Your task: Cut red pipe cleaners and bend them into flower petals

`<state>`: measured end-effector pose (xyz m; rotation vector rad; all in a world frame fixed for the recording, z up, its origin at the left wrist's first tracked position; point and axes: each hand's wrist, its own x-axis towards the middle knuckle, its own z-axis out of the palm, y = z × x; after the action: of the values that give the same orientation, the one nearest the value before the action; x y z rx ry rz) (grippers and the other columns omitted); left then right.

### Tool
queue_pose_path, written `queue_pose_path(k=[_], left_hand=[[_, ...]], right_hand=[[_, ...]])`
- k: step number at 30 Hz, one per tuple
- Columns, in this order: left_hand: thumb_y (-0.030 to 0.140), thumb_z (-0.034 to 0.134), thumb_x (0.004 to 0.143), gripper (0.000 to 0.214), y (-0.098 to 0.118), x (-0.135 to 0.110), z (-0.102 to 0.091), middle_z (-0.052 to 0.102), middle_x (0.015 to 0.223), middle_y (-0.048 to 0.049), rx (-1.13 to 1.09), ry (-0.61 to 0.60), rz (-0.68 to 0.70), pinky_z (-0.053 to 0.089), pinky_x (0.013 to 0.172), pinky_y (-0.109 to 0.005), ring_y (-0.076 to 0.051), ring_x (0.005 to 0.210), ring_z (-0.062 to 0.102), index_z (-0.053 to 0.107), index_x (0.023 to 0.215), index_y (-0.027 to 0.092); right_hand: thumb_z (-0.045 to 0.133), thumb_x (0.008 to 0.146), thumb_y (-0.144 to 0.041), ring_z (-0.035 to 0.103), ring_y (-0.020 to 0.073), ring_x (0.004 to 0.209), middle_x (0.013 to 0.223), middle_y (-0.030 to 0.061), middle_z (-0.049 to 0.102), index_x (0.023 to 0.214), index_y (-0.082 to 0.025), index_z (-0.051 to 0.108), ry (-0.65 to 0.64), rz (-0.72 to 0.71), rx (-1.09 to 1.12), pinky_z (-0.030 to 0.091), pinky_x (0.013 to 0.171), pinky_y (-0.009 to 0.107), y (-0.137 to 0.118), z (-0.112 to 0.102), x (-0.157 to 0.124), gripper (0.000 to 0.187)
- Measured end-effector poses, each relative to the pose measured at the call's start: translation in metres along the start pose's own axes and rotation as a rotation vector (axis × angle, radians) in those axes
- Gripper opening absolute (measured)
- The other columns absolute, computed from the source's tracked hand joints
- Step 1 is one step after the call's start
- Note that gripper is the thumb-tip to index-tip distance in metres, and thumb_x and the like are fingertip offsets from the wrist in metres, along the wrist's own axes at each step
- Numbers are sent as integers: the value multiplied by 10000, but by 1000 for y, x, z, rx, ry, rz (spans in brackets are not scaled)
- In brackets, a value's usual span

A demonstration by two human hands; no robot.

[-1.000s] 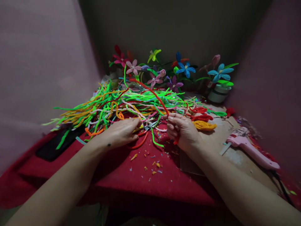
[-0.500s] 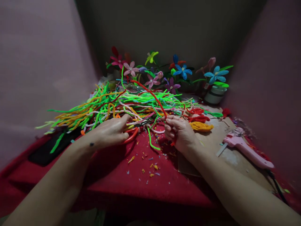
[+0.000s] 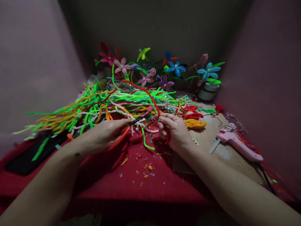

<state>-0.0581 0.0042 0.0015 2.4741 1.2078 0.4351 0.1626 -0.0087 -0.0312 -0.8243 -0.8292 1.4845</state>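
My left hand (image 3: 109,133) is closed around pliers with orange handles (image 3: 119,138); their dark head points right, toward my other hand. Pinched between the thumb and fingers of my right hand (image 3: 172,127) is a red pipe cleaner (image 3: 150,95), which arches up and left over the pile. Part of the red length shows below those fingers. Behind both hands spreads a heap of pipe cleaners (image 3: 138,97) in green, orange, white and red. A bent green pipe cleaner (image 3: 144,138) lies between the hands. The exact tips of the pliers are hard to make out.
Pipe-cleaner flowers (image 3: 175,67) stand along the back, near a small jar (image 3: 208,91). At right, a pink glue gun (image 3: 237,144) rests on a brown board (image 3: 199,160) beside red and orange bundles (image 3: 195,123). Colored scraps dot the red cloth (image 3: 113,185). A black flat object (image 3: 25,160) lies left.
My left hand has lifted the pliers from the edge of the pile, turning their head toward my right hand. The right hand keeps its pinch on the red pipe cleaner. The view has shifted slightly.
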Motion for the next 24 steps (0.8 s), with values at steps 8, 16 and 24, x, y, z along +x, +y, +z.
queue_pose_path(k=[8, 16, 24], left_hand=[[360, 519, 778, 437, 1, -6, -12, 697, 951, -75, 35, 20, -83, 473, 665, -287, -227, 757, 633, 590, 1189, 227], [209, 410, 829, 505, -8, -2, 9, 523, 1281, -161, 291, 245, 118, 391, 974, -403, -288, 1156, 499, 412, 1322, 99], [111, 369, 839, 450, 0, 2, 27, 565, 1176, -213, 461, 236, 245, 421, 936, -422, -285, 1081, 521, 455, 1271, 18]], right_hand=[[620, 689, -214, 398, 42, 309, 462, -65, 546, 765, -155, 574, 10, -78, -30, 263, 325, 169, 2, -1, 1, 107], [631, 689, -223, 415, 45, 314, 477, -65, 552, 770, -154, 580, -14, -49, -20, 284, 316, 165, 2, 0, -2, 117], [597, 690, -183, 372, 52, 289, 467, -66, 547, 781, -150, 575, -78, 6, 36, 367, 285, 194, 0, 5, -6, 99]])
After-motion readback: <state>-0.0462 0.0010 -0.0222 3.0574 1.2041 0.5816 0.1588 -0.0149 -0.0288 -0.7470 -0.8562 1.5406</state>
